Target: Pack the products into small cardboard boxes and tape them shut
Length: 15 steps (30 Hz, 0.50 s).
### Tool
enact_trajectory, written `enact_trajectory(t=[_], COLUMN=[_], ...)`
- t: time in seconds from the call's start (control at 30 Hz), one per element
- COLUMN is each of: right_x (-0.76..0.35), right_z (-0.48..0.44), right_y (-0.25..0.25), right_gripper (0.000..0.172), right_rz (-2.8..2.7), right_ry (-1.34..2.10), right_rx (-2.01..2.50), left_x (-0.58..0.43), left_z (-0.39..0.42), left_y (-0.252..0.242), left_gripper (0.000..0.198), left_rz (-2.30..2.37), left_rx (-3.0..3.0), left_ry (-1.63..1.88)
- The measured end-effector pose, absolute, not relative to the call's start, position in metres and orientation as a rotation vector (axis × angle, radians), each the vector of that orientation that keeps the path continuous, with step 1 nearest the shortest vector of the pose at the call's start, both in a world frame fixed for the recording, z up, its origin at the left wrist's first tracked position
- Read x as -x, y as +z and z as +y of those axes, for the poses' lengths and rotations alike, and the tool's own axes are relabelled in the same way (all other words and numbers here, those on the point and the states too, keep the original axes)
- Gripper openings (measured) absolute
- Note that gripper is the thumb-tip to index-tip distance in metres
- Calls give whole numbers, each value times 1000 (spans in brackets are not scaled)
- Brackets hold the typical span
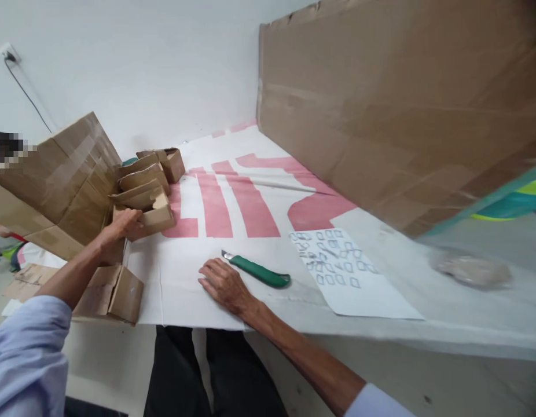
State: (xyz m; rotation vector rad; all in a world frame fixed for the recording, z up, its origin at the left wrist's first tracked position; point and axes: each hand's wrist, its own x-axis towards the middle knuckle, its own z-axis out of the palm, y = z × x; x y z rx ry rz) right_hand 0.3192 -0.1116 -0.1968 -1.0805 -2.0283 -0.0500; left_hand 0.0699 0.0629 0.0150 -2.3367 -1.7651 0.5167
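On the left, my left hand grips the near corner of a small open cardboard box, its fingers bent over the edge and partly hidden. Behind that box stand several more small cardboard boxes in a row. My right hand lies palm down on the white cloth with red markings, fingers stretched out and holding nothing. Just beyond those fingers rests a green utility knife, its blade showing at the left end. A sheet of paper with rows of small drawn shapes lies farther right.
A large cardboard panel or box stands at the back right. Another cardboard box leans at the left, with a smaller one at the table's front edge. A clear plastic-wrapped item lies right. Part of a person's head shows far left.
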Motion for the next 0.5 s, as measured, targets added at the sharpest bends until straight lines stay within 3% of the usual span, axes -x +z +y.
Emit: enact_trajectory(t=[0.3,0.5], right_x=[-319,-321], right_z=[-110,-109], right_y=[-208,-210], right_gripper=[11,14], right_rz=[-2098,-2092], right_ry=[1,47], right_rx=[1169,1166], left_x=[-51,-55], left_z=[143,141], left_y=[4,1], left_gripper=[25,35], left_rz=[-1862,-1832], left_rx=[2200,2230], left_ry=[400,315])
